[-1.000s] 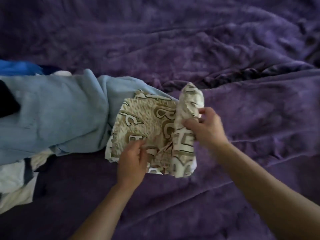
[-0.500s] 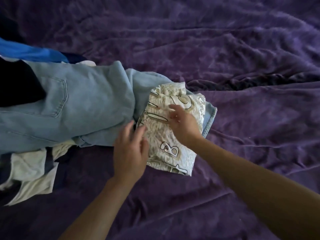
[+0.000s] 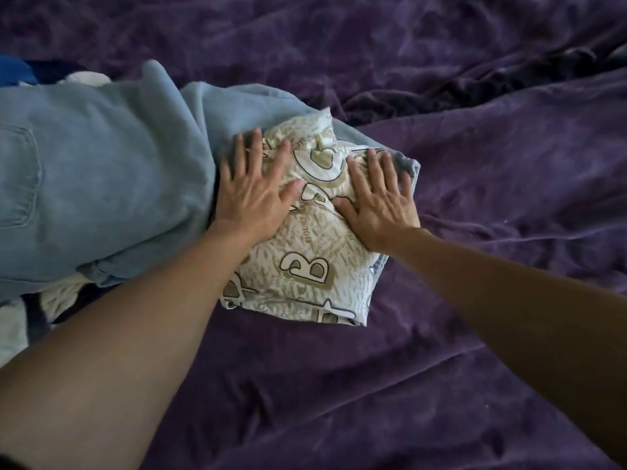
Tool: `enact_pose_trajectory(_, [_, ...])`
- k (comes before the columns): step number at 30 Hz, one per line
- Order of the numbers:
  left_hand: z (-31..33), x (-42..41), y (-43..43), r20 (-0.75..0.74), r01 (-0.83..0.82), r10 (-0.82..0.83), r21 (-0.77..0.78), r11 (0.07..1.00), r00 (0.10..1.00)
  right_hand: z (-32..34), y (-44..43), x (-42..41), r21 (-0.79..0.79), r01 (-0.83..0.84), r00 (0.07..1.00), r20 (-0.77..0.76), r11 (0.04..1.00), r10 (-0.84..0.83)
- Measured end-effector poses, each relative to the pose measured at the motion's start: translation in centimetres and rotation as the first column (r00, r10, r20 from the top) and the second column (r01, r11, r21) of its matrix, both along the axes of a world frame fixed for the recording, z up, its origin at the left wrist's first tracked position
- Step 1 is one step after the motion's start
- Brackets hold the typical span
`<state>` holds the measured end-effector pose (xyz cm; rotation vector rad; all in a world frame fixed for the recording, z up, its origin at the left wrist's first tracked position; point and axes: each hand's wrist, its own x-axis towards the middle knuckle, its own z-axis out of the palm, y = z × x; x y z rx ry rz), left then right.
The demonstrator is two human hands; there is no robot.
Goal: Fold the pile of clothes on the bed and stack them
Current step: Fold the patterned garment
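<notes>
A folded cream cloth with beige letter print (image 3: 305, 266) lies on the end of light blue jeans (image 3: 101, 184) spread across the bed. My left hand (image 3: 252, 195) presses flat on the cloth's left side, fingers straight and spread. Flat on its right side lies my right hand (image 3: 380, 201), fingers straight, pointing away from me. Both palms rest on the upper half of the cloth.
A purple blanket (image 3: 475, 232) covers the bed, wrinkled all over. White and dark clothes (image 3: 27, 320) stick out under the jeans at the lower left. A bright blue garment (image 3: 13, 71) shows at the far left edge.
The right flap of the printed cloth was folded over to the left. Both hands then spread flat on top of the folded cloth.
</notes>
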<state>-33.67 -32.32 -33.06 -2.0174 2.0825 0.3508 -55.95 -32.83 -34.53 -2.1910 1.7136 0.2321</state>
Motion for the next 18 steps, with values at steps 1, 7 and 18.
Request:
enact_pose_trajectory(1, [0.3, 0.0, -0.1, -0.013, -0.01, 0.01, -0.002, 1.0, 1.0, 0.3, 0.2, 0.2, 0.001, 0.034, 0.998, 0.049, 0.999, -0.033])
enact_pose_trajectory(7, [3.2, 0.4, 6.9, -0.127, 0.027, -0.061, -0.26, 0.965, 0.99, 2.9, 10.4, 3.0, -0.179, -0.019, 0.939, 0.336, 0.984, 0.079])
enact_pose_trajectory(18, [2.8, 3.1, 15.6, -0.088, 0.254, -0.285, -0.266, 0.93, 0.954, 1.4, 15.6, 1.3, -0.071, -0.22, 0.974, 0.047, 0.973, 0.223])
